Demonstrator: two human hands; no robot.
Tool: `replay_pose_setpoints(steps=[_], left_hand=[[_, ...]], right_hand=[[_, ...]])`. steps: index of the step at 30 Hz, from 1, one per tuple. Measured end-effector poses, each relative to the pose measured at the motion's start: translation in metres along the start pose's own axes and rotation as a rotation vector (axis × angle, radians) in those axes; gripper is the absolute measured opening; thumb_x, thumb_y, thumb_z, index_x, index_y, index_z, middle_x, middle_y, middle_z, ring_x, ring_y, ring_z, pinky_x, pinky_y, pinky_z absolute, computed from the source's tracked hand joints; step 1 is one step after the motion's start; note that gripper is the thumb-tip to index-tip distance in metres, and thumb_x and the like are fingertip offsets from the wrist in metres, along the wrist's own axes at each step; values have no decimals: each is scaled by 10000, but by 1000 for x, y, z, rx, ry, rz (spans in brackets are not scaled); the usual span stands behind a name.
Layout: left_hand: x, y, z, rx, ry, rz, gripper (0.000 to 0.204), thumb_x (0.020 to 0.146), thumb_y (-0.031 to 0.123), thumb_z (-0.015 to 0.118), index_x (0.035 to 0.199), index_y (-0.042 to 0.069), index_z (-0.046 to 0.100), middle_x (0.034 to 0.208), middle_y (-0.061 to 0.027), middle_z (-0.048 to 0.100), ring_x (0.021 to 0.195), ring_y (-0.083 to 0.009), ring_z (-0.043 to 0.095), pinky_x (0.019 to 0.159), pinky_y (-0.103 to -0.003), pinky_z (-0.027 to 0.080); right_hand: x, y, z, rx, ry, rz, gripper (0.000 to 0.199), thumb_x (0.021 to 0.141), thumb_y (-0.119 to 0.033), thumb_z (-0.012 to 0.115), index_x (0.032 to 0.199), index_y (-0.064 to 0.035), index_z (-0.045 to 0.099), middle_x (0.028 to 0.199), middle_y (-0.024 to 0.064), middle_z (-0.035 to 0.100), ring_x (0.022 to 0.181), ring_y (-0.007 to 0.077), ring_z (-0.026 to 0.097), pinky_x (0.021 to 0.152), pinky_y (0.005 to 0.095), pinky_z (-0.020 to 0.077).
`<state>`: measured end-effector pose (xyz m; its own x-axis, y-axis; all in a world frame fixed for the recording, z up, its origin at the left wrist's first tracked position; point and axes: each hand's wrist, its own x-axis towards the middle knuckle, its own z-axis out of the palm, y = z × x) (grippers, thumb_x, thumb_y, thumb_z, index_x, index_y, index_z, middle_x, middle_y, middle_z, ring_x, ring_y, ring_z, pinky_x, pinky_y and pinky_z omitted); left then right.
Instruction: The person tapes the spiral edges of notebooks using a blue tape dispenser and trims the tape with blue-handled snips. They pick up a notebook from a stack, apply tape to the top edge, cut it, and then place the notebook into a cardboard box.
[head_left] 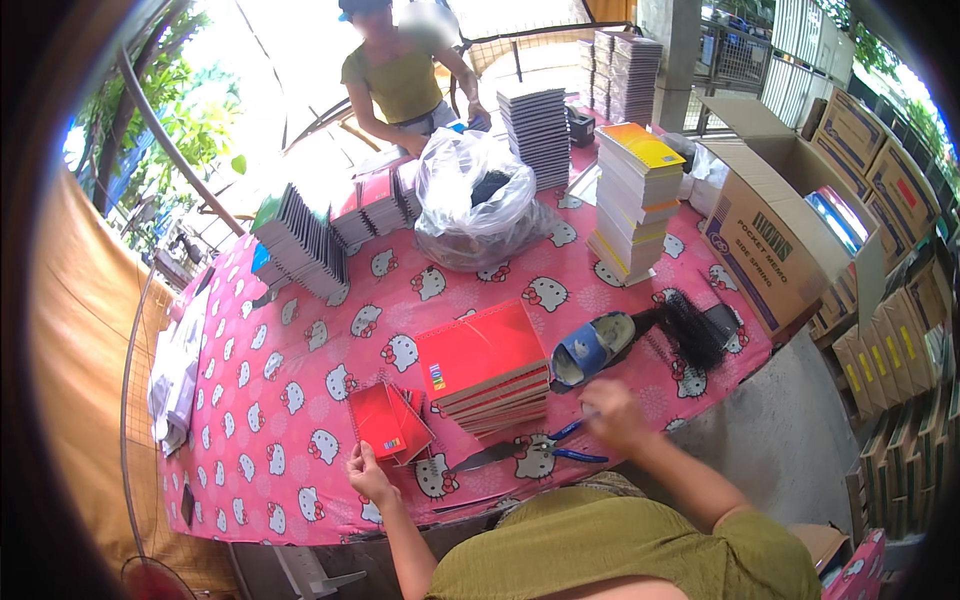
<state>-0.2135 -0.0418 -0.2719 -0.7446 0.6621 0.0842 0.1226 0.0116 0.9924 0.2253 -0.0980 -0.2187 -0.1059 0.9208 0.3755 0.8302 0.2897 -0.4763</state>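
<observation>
My left hand (372, 474) pinches the near edge of a small red spiral notebook (380, 422), which lies over other small red notebooks on the table. Just right of these stands a stack of larger red notebooks (486, 352). My right hand (614, 414) is raised above the table's near side, its fingers curled and slightly blurred; what they hold, if anything, is too small to make out. Below it lie pliers with blue handles (578, 456), beside a flat dark blade (488, 458). A blue slipper (588, 352) rests beyond my right hand, next to a bundle of black binding wires (690, 335).
A pink patterned cloth (300, 440) covers the table. Farther off are a white plastic bag (475, 195), a yellow-topped notebook stack (632, 205) and dark spiral notebooks (300, 245). An open carton (765, 235) stands at right. Across the table is another person (400, 80).
</observation>
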Motion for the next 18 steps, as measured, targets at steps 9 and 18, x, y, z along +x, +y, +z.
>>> replay_pose_setpoints(steps=[9, 18], left_hand=[[-21, 183, 87, -60, -435, 316, 243, 902, 124, 617, 1132, 47, 612, 1212, -114, 586, 1079, -223, 565, 894, -350, 462], [-55, 296, 203, 729, -1395, 537, 211, 840, 157, 675, 1012, 37, 702, 897, -125, 702, 850, -193, 669, 791, -312, 514]], right_hand=[[20, 131, -44, -373, -20, 594, 226, 788, -153, 664, 941, 6, 612, 1022, 203, 576, 907, 394, 598, 808, 442, 499], [93, 27, -111, 121, 121, 348, 205, 760, -91, 721, 957, -39, 711, 910, 126, 657, 815, 270, 655, 724, 362, 519]])
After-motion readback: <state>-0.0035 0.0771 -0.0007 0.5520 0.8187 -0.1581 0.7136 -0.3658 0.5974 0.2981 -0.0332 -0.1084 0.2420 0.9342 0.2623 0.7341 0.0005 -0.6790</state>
